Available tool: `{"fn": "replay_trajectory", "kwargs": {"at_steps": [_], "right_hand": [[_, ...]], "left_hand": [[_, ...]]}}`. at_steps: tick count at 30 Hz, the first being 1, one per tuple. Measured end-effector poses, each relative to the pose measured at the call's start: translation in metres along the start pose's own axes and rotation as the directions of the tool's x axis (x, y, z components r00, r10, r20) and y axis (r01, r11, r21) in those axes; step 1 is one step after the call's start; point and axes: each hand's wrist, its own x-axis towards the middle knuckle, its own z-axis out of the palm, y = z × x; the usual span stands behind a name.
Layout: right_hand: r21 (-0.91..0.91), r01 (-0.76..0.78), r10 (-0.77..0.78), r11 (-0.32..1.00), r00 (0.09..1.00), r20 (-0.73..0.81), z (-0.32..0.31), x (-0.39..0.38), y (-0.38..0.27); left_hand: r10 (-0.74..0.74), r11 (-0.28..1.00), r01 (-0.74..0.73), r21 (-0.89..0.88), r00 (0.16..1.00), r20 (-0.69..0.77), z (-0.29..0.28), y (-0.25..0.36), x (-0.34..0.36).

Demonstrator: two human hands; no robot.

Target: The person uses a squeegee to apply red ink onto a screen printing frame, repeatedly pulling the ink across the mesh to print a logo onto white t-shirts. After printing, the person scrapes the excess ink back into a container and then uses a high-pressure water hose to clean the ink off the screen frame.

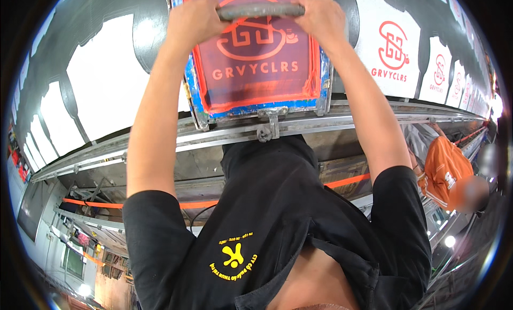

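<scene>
Both my arms stretch forward over a screen-printing frame (197,102) with a blue border. My left hand (195,22) is closed round the left end of a squeegee (261,10), and my right hand (322,20) grips its right end. The squeegee lies across the far part of the mesh (256,88), which carries a stencilled design. Red ink (262,102) is smeared along the mesh's near and side edges. The squeegee's lower edge cannot be made out.
Unprinted white shirt pieces (107,75) lie on the dark table to the left. Printed ones (387,43) with a red design lie to the right. A metal rail (224,139) runs along the near edge. Someone in an orange shirt (446,168) is at the far right.
</scene>
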Motion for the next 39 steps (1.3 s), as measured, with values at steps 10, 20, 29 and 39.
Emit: {"fn": "replay_trajectory", "kwargs": {"at_steps": [10,20,29,39], "right_hand": [[0.068,0.137,-0.128,0.988,0.984,-0.126,0.030,-0.208,-0.022],[0.062,0.212,-0.209,0.975,0.977,-0.050,-0.008,-0.013,0.025],[0.034,0.052,-0.047,0.998,0.992,-0.118,0.006,0.048,0.027],[0.062,0.177,-0.158,0.982,0.960,-0.232,0.032,-0.159,-0.005]], "left_hand": [[0.034,0.989,-0.045,-0.140,0.996,-0.082,0.052,0.068,-0.197],[-0.026,0.997,0.043,-0.065,0.971,0.238,-0.029,0.004,-0.009],[0.016,0.998,-0.014,0.063,0.999,-0.031,-0.014,-0.013,0.046],[-0.013,0.991,-0.003,-0.137,0.993,-0.119,0.047,0.051,-0.150]]}}
